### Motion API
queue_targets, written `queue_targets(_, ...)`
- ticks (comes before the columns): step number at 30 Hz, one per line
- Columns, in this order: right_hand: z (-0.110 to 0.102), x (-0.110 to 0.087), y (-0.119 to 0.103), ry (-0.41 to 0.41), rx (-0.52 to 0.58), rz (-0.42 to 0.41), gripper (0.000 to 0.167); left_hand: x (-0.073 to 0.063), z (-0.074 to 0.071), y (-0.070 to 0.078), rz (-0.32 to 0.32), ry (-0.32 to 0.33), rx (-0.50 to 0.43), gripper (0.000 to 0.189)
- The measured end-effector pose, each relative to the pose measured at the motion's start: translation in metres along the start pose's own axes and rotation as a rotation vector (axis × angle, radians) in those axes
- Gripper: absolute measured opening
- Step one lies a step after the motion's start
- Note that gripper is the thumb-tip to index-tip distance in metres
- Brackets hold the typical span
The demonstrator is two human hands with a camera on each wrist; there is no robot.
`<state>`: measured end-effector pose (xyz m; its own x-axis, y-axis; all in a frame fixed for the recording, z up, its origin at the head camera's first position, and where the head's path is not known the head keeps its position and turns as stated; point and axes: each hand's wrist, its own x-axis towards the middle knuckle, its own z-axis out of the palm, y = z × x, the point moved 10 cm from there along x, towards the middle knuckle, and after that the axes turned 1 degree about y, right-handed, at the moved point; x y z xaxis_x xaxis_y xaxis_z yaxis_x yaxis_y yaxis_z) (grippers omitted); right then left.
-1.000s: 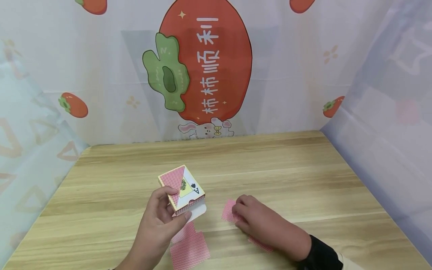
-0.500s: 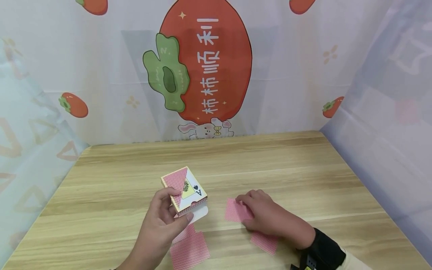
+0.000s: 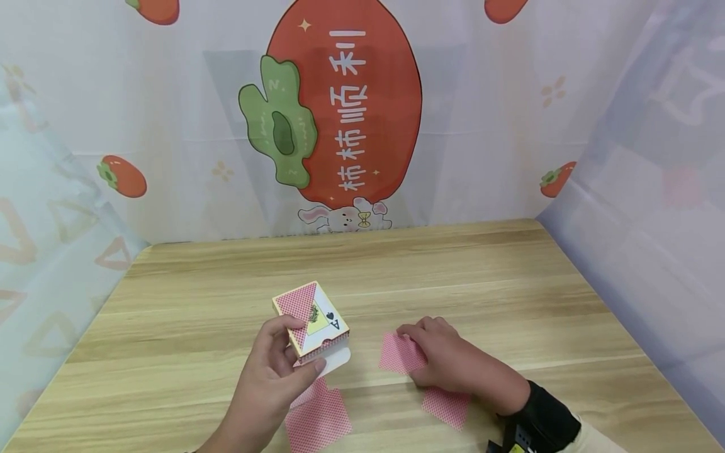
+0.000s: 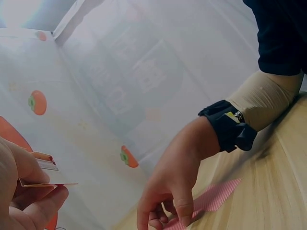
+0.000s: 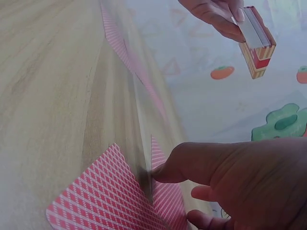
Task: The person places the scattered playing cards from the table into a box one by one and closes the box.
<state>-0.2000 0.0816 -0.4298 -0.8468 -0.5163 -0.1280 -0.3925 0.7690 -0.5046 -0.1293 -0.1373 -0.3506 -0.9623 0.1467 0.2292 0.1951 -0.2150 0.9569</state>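
Left grip holds an open card box above the surface; right grip pinches a red-patterned card.

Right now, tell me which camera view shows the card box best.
The head view: there the card box shows most of its printed ace-of-spades face. The right wrist view shows its open end, near the top right; the left wrist view catches only slivers, partly behind the left fingers.

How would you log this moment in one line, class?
left grip: holds card box, flap open | right grip: pinches patterned card | other cards: on table
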Motion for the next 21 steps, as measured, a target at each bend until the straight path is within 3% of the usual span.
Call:
queue_targets(12,-0.0008,0.0007,-0.0028,-0.009,0.092,-0.002,0.082,0.0,0.0018,0.0021,0.025,-0.016,-0.012,0.059)
queue_targets(21,0.0014,-0.0025,-0.0099,0.054,-0.043,-0.058,0.082,-0.0002,0.0032,0.0026,0.031,-0.025,-0.015,0.058)
